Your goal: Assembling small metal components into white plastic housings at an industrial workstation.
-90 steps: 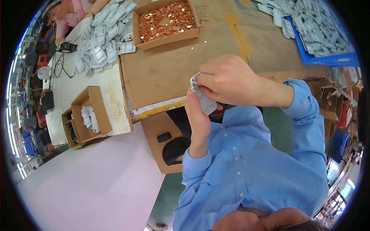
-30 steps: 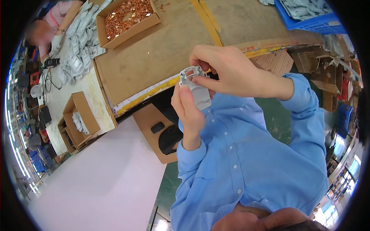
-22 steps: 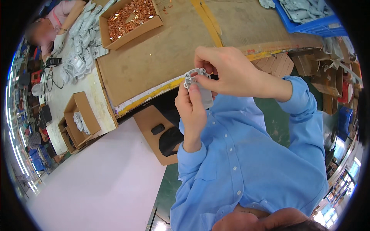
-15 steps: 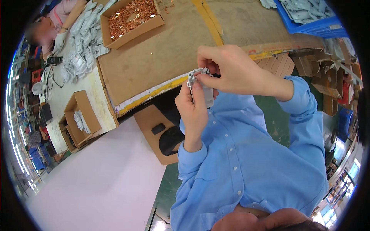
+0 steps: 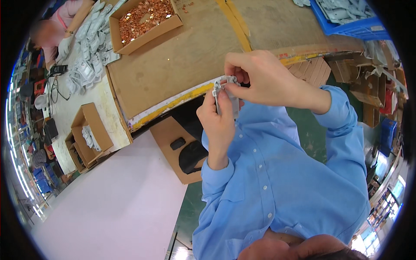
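In front of my chest, past the table's front edge, my left hand (image 5: 217,119) is closed around a pale grey plastic housing (image 5: 234,106). Its thumb lies along the near face of the part. My right hand (image 5: 264,78) is at the upper end of the same housing, thumb and fingers pinched together there. Whatever sits between those right fingertips is hidden by the fingers. The housing stands roughly upright, its frame-like upper end showing between the two thumbs.
An open cardboard box of small copper-coloured metal pieces (image 5: 145,18) stands on the cardboard-covered table (image 5: 182,58). Grey housings (image 5: 89,63) are heaped at the left, near a co-worker's gloved hand (image 5: 65,47). A blue crate (image 5: 355,31) holds more parts. A smaller carton (image 5: 96,125) stands at left.
Both hands keep their grip, and the housing has turned slightly between them. My right hand has shifted a little to the right.
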The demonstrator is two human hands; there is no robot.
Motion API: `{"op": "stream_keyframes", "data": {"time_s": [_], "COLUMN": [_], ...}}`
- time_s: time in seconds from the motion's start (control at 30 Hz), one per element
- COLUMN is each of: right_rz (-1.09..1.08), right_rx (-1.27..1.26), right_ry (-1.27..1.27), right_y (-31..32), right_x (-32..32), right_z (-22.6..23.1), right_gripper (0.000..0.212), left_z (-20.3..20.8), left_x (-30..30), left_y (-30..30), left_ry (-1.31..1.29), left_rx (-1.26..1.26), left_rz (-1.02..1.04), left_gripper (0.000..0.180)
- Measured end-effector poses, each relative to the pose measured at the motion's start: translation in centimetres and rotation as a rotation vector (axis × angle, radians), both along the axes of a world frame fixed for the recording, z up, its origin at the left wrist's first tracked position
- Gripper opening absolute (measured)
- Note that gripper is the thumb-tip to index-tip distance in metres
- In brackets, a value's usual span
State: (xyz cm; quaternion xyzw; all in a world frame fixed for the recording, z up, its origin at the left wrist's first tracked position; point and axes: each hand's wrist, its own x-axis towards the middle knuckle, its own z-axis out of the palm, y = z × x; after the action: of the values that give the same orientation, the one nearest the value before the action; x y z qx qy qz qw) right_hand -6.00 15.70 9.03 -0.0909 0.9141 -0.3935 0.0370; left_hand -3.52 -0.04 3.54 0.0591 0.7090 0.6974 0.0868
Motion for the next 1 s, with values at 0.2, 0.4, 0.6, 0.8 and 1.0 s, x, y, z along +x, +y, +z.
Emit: {"op": "stream_keyframes", "data": {"time_s": [0.2, 0.4, 0.6, 0.8, 1.0], "right_rz": [0.013, 0.039, 0.049, 0.062, 0.031], "right_rx": [-0.012, -0.006, 0.015, 0.032, 0.075], "right_ry": [0.003, -0.054, -0.100, -0.189, -0.070], "right_y": [0.3, 0.6, 0.5, 0.8, 0.7], "right_x": [-0.2, -0.6, -0.7, -1.2, -1.5], "right_z": [-0.2, -0.1, 0.2, 0.3, -1.3], "right_gripper": [0.018, 0.017, 0.018, 0.018, 0.017], "left_z": [-0.3, -0.5, -0.8, -1.1, -2.7], "left_x": [0.0, 0.0, 0.2, -0.2, -1.0], "left_y": [0.0, 0.1, 0.1, 0.5, 0.5], "left_ry": [-0.025, -0.093, -0.043, -0.074, 0.016], "left_rx": [0.026, 0.079, 0.080, 0.084, 0.016], "left_rz": [-0.005, -0.031, -0.023, -0.015, 0.005], "left_gripper": [0.025, 0.024, 0.024, 0.024, 0.021]}}
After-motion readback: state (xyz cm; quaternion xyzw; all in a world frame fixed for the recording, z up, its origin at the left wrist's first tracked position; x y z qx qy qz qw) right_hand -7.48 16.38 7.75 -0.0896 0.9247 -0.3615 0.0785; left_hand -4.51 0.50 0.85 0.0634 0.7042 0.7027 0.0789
